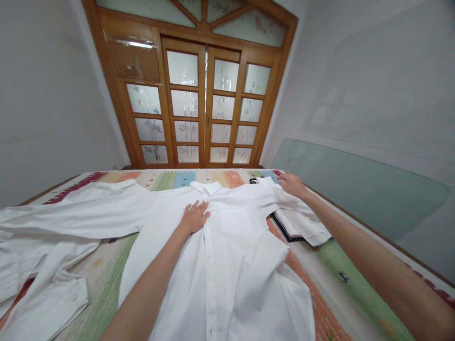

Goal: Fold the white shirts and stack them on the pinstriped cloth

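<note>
A white long-sleeved shirt [234, 246] lies spread front side up, its collar [206, 188] toward the far edge and its button strip down the middle. My left hand [195, 217] rests flat on the chest just below the collar, fingers apart. Over at the right shoulder side, my right hand [290, 183] is closed on the shirt's sleeve [280, 196], beside the cuff [265, 181]; its fingertips are partly hidden. This sleeve is bent back on itself, while the other sleeve [106, 210] stretches out to the left.
Beneath is a bed-like surface with a striped, patterned cover [103, 279]. More white clothing [46, 284] lies at the lower left. A folded white and black cloth item [287, 225] sits partly under the right sleeve. Wooden glass-paned doors [206, 104] stand beyond, with walls on both sides.
</note>
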